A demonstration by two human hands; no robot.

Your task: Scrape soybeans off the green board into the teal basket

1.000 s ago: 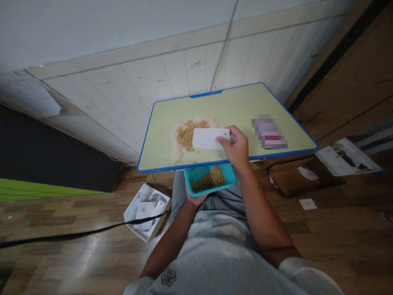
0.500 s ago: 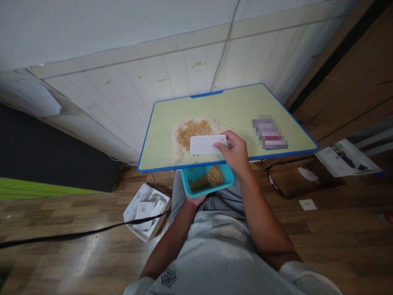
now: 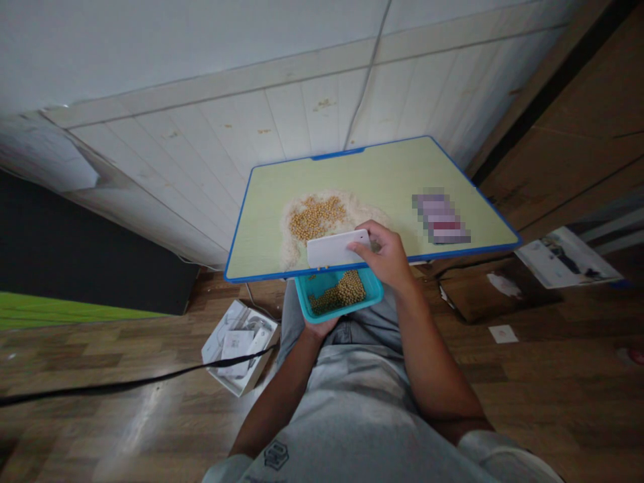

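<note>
The right hand (image 3: 385, 255) was found at the near edge of the desk (image 3: 392, 171), its forearm extended forward and inclined to the person's left. The thumb lay across the near face of a white scraper (image 3: 327, 250), with the other fingers behind it; they were closed on the scraper's right end, beside a small hole. The scraper's long axis ran left to right, roughly parallel to the near edge, its free end pointing left and its broad face turned toward the person. A few beans lay at its lower edge.

The left forearm was directed forward across the lap, the left hand (image 3: 322, 327) turned under a teal tray (image 3: 373, 287) and holding it from below. Its fingers were largely concealed there; their spread could not be told. The tray sat just below the desk edge, long side roughly parallel to it, containing yellow beans (image 3: 351, 287). Beyond the scraper, loose beans (image 3: 314, 216) lay partly ringed by pale grains (image 3: 290, 253).
</note>
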